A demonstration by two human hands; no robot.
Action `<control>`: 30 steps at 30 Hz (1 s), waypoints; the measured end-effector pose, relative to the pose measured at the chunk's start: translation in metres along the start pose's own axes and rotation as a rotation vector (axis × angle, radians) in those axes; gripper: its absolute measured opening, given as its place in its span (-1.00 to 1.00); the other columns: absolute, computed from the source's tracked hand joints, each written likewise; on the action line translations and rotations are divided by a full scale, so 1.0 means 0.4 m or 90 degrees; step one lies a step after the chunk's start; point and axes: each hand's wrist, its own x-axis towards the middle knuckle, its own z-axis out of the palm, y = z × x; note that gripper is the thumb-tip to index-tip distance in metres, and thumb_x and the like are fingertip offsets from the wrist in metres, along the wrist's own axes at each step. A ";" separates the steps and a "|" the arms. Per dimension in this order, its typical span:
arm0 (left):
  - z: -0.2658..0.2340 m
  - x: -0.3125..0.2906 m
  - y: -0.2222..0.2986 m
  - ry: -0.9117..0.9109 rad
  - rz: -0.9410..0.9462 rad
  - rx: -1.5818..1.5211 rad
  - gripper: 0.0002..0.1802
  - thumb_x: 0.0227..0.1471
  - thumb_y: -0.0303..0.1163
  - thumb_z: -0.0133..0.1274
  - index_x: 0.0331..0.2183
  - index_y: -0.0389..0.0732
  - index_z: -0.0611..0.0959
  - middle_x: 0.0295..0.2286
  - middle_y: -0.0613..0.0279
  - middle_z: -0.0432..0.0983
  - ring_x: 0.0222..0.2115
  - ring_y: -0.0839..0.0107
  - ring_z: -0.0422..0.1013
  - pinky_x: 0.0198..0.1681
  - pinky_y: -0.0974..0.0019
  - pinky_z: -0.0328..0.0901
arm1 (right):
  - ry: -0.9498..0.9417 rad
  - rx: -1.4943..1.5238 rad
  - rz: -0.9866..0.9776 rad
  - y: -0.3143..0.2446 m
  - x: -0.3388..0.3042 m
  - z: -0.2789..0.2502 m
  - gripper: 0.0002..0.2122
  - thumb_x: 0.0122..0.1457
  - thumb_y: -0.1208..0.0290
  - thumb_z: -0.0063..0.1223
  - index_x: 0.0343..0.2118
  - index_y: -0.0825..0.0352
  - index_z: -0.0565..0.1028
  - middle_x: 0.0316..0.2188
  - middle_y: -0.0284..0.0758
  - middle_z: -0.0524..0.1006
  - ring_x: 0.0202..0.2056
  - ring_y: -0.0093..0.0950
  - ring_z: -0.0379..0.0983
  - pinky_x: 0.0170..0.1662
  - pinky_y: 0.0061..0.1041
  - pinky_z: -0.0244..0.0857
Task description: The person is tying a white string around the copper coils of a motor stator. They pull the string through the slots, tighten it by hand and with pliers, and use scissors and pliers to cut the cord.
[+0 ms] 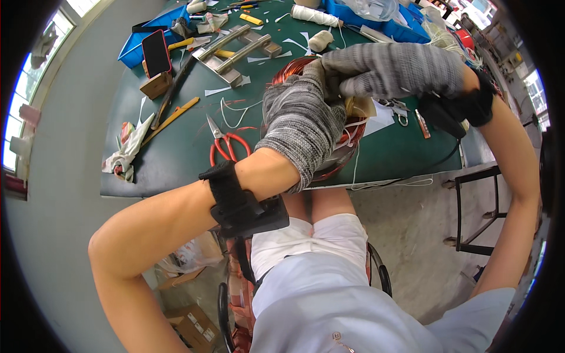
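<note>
Both my hands wear grey knitted gloves and meet over a motor stator with reddish copper windings near the table's front edge. My left hand lies across the stator, its fingers curled onto it. From the right, my right hand reaches over the far side with fingers bent and close together, slightly blurred. Its fingertips meet the left fingers, and whatever is between them is hidden. A yellowish sheet piece and white cord show at the stator's right side. Most of the stator is covered by the gloves.
Left of the stator lie red-handled scissors, a wooden stick and a rag. Farther back are a metal bracket, a phone on a stand, thread spools and blue bins. A black stool frame stands right.
</note>
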 end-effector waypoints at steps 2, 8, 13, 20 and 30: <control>0.005 0.001 0.005 0.023 0.013 0.032 -0.56 -0.11 -0.39 0.07 -0.11 -0.23 0.43 -0.31 0.07 0.49 -0.24 0.31 0.41 -0.14 0.33 0.27 | 0.113 -0.081 -0.100 0.038 -0.050 0.012 -0.67 0.10 0.55 -0.11 -0.02 0.39 0.31 -0.19 -0.28 0.47 -0.22 -0.50 0.39 -0.08 -0.56 0.24; 0.010 -0.001 0.006 0.062 0.022 0.085 -0.55 -0.11 -0.43 0.07 -0.10 -0.24 0.42 -0.31 0.06 0.49 -0.24 0.32 0.41 -0.14 0.33 0.27 | 0.118 -0.357 -0.131 0.052 -0.064 0.040 -0.64 0.04 0.52 -0.03 -0.05 0.24 0.34 -0.25 -0.28 0.43 -0.18 -0.34 0.38 -0.08 -0.40 0.27; 0.002 0.014 -0.019 0.034 0.031 -0.058 -0.54 -0.13 -0.44 0.08 -0.11 -0.23 0.42 -0.36 0.09 0.50 -0.31 0.30 0.43 -0.19 0.36 0.29 | 0.073 -0.293 -0.157 0.050 -0.070 0.020 -0.60 -0.02 0.54 0.06 -0.05 0.18 0.39 -0.13 -0.29 0.40 -0.12 -0.31 0.35 -0.02 -0.40 0.23; 0.026 0.003 -0.027 0.054 0.037 -0.080 -0.60 -0.12 -0.48 0.07 -0.15 -0.29 0.44 -0.38 0.12 0.51 -0.34 0.37 0.44 -0.22 0.39 0.31 | 0.059 -0.138 -0.104 0.079 -0.064 0.005 -0.75 0.00 0.47 0.08 -0.19 0.26 0.50 -0.20 -0.27 0.49 -0.13 -0.37 0.38 -0.02 -0.47 0.23; 0.012 0.013 -0.019 -0.052 -0.015 -0.267 -0.67 -0.12 -0.50 0.08 -0.22 -0.32 0.46 -0.38 0.13 0.52 -0.35 0.45 0.44 -0.24 0.45 0.33 | 0.102 -0.311 -0.176 0.098 -0.067 0.006 -0.80 0.01 0.50 0.00 -0.26 0.34 0.47 -0.27 -0.25 0.47 -0.21 -0.32 0.39 -0.09 -0.47 0.26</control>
